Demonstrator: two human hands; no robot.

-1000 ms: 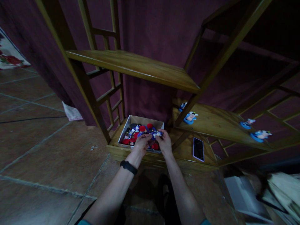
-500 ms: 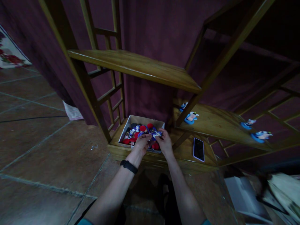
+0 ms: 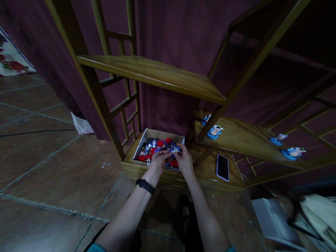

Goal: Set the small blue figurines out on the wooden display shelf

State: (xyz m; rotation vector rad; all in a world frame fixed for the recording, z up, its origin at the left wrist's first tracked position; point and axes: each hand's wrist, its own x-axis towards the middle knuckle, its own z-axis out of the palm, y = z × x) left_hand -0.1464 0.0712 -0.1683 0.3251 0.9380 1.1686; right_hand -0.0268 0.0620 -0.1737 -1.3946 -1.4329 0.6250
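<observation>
Hands (image 3: 184,162) nearly closed, fingertips pinching figurine (image 3: 175,149)

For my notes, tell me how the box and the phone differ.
The box is larger and walled; the phone is flat and thin. The box holds small pieces; the phone shows a dark screen with pale edge. The left hand and right hand are over the box, neither on the phone. Both rest on the low shelf.

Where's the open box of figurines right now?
In the head view, the box is just left of middle on the low ledge, left of the phone, left hand over its near edge, right hand at its right end.
</observation>
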